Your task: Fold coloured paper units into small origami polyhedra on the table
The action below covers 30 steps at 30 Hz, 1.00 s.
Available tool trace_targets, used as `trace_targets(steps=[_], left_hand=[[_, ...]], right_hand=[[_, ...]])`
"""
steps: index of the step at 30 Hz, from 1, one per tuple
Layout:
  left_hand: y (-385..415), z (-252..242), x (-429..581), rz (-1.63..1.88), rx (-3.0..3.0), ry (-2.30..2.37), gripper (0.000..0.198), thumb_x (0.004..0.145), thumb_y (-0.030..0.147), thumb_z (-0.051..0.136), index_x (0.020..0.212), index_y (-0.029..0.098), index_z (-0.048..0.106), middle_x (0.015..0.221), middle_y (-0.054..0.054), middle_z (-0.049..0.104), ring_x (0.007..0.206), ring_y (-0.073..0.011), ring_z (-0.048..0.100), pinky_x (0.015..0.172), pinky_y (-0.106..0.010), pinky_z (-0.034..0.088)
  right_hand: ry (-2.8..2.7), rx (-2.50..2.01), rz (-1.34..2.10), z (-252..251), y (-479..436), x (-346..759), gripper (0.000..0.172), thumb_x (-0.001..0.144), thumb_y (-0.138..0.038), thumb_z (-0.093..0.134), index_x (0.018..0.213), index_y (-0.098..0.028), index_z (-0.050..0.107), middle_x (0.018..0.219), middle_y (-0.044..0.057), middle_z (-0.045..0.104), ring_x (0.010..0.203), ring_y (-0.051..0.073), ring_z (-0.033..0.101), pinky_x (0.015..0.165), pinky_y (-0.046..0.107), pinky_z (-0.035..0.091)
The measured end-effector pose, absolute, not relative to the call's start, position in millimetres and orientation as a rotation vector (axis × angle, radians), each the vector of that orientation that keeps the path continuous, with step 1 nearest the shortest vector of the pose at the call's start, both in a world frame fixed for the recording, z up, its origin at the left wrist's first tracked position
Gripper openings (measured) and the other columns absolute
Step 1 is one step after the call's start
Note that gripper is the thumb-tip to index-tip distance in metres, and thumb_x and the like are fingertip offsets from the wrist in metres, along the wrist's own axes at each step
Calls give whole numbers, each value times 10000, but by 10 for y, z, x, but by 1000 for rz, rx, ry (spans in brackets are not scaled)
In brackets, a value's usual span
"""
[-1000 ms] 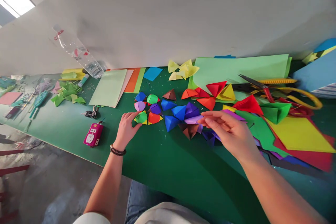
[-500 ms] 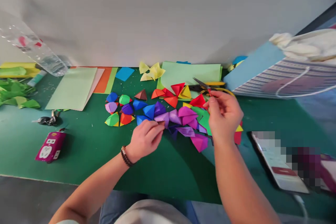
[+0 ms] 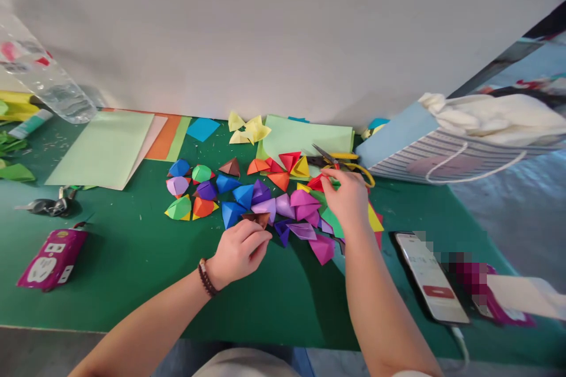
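My left hand (image 3: pixel 239 252) is closed in a pinch on a brown folded paper piece (image 3: pixel 257 219) at the near edge of a cluster of folded paper shapes (image 3: pixel 247 194) in several colours. My right hand (image 3: pixel 348 200) reaches over the purple and magenta pieces (image 3: pixel 305 206), its fingers curled at a red folded piece (image 3: pixel 317 182); what it grips is partly hidden. Yellow-handled scissors (image 3: pixel 340 160) lie just beyond its fingertips on a light green sheet (image 3: pixel 305 138).
The green table (image 3: pixel 132 259) holds flat paper sheets (image 3: pixel 106 147) at back left, a plastic bottle (image 3: pixel 48 85), keys (image 3: pixel 48 206), a magenta packet (image 3: pixel 50 259), a phone (image 3: pixel 431 277) at right and a striped paper bag (image 3: pixel 442 147). A white wall stands behind.
My left hand left the green and orange pieces and moved right to pinch the brown piece. My right hand moved back toward the red piece by the scissors. The view swung right.
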<state>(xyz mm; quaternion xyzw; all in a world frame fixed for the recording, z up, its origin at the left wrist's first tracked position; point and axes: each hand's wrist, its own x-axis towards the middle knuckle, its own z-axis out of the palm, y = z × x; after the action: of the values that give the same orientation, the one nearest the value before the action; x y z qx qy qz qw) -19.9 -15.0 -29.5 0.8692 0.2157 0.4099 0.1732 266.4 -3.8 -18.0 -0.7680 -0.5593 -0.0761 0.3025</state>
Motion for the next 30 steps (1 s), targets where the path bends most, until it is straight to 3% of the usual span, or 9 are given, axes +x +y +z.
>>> trace_targets(steps=[5, 9, 13, 15, 18, 21, 24, 30], left_hand=[[-153, -348, -230, 1153, 2467, 618, 191, 872, 128, 497, 992, 202, 626, 875, -72, 675, 801, -166, 643, 708, -294, 546], [-148, -361, -235, 1110, 2450, 646, 187, 882, 144, 478, 964, 205, 635, 868, -72, 687, 810, -173, 650, 696, -296, 548], [-140, -353, -241, 1148, 2418, 659, 173, 886, 143, 475, 940, 194, 631, 870, -70, 696, 833, -176, 657, 707, -293, 549], [-139, -344, -250, 1154, 2409, 661, 173, 887, 140, 473, 944, 190, 629, 876, -72, 698, 841, -176, 659, 710, -293, 548], [-142, -337, -261, 1126, 2398, 679, 183, 891, 143, 466, 952, 197, 630, 880, -71, 700, 843, -176, 662, 706, -294, 544], [-147, -341, -260, 1126, 2389, 689, 182, 888, 142, 470, 957, 199, 629, 879, -70, 702, 842, -175, 665, 703, -290, 542], [-157, -338, -247, 1145, 2396, 665, 173, 883, 134, 481, 959, 197, 622, 868, -69, 701, 812, -169, 662, 684, -282, 535], [-176, -246, -251, 1125, 2303, 685, 114, 881, 221, 546, 976, 186, 598, 812, -58, 687, 731, -150, 638, 638, -259, 506]], right_hand=[[-1533, -2183, -89, -180, 417, 2678, 408, 772, -246, 581, 1163, -148, 643, 1023, 108, 731, 994, 314, 571, 884, 439, 439], [-1539, -2222, -43, -240, 640, 2627, 479, 675, -240, 666, 1148, -161, 649, 902, 109, 744, 941, 341, 597, 831, 466, 438], [-1499, -2251, -8, -240, 597, 2622, 205, 652, -236, 669, 845, -185, 711, 705, 114, 711, 818, 332, 620, 763, 460, 454], [-1481, -2234, -8, -175, 480, 2630, 130, 688, -267, 639, 778, -195, 698, 704, 107, 701, 787, 313, 626, 752, 449, 471], [-1443, -2132, -31, -46, 227, 2582, 200, 786, -305, 542, 891, -201, 676, 903, 107, 705, 834, 266, 643, 798, 416, 501], [-1282, -1719, 220, 14, -11, 2428, 195, 840, -329, 533, 994, -224, 592, 1058, 99, 686, 912, 235, 662, 831, 394, 524], [-1194, -1614, 398, -24, -161, 2224, 199, 848, -387, 575, 967, -228, 562, 916, 80, 692, 846, 233, 679, 761, 381, 550], [-1269, -1588, 496, -99, -352, 1862, 287, 872, -370, 587, 1119, -228, 555, 873, 63, 718, 740, 210, 703, 629, 317, 574]])
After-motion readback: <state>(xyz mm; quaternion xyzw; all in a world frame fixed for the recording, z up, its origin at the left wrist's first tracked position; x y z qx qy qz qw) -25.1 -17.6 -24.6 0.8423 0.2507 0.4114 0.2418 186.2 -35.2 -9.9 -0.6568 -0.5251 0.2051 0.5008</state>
